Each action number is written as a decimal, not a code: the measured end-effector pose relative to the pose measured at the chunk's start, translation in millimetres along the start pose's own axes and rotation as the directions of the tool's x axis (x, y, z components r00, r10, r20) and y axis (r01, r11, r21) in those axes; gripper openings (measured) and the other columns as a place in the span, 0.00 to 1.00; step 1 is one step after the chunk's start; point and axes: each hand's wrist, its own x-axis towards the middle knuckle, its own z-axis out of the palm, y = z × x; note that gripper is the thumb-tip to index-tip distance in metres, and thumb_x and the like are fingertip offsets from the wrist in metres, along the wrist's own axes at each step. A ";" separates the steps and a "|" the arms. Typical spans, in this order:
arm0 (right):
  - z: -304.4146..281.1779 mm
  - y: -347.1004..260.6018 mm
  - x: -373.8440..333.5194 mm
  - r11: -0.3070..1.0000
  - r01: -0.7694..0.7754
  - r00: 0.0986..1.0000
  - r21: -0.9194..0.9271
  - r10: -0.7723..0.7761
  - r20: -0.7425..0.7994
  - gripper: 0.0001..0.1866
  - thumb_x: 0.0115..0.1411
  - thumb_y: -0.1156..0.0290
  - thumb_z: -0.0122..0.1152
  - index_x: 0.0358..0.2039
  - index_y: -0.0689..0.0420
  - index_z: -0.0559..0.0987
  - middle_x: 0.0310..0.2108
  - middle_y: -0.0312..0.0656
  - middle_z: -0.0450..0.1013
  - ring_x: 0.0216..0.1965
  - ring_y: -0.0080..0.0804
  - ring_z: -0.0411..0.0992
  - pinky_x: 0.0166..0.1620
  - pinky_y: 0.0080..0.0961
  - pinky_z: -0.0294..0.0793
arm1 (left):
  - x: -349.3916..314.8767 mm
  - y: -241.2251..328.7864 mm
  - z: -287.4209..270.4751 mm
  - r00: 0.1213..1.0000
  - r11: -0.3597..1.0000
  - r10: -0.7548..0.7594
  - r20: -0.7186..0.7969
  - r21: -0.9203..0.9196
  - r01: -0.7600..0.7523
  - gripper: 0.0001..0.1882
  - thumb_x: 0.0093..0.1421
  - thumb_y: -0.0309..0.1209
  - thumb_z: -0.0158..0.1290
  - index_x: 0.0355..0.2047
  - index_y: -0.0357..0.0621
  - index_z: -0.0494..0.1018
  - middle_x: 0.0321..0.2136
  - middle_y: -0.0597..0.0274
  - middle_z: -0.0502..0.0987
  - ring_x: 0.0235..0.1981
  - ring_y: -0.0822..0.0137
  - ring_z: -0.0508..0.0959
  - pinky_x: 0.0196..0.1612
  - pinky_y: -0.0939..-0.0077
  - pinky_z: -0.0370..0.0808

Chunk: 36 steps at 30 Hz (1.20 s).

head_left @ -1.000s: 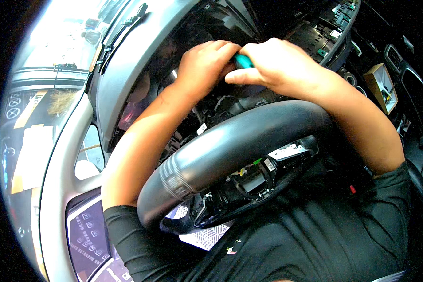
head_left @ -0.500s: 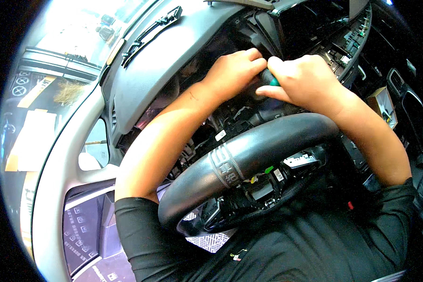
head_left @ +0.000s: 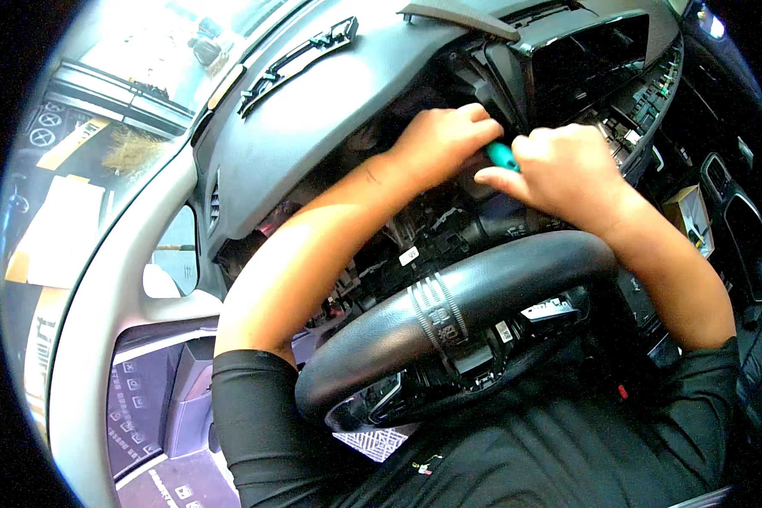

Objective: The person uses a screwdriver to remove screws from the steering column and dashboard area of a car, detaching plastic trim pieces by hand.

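Note:
My right hand (head_left: 571,176) is closed around the teal and black handle of a screwdriver (head_left: 501,156), thumb stretched along below it. The screwdriver's shaft and tip are out of sight. Just left of it my left hand (head_left: 447,146) reaches into the opened dashboard, its fingers curled in beside the handle's front end. Whatever those fingers grip is hidden behind the hand. Both hands are above and beyond the steering wheel (head_left: 529,267), over the dark cavity (head_left: 389,135) in the dashboard.
Between my forearms and my body stands the steering wheel, its centre uncovered. A black trim strip (head_left: 300,63) lies on the dashboard top (head_left: 322,110). A dark screen (head_left: 588,51) and bared centre console parts (head_left: 622,135) are to the right. An opened box (head_left: 690,216) sits farther right.
The view has shifted, so dashboard, wheel and hands appear lower. My right hand has drawn slightly away from the left, and more of the teal handle shows between them.

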 end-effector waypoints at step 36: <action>26.3 13.0 4.3 0.959 0.191 0.937 0.209 -0.114 -0.330 0.14 0.62 0.60 0.55 0.40 0.55 0.81 0.37 0.52 0.79 0.38 0.52 0.81 0.38 0.45 0.82 | 2.8 -30.1 34.9 0.973 0.952 -0.230 0.026 -0.201 0.230 0.20 0.54 0.20 0.55 0.49 0.41 0.76 0.47 0.45 0.79 0.50 0.46 0.79 0.51 0.64 0.75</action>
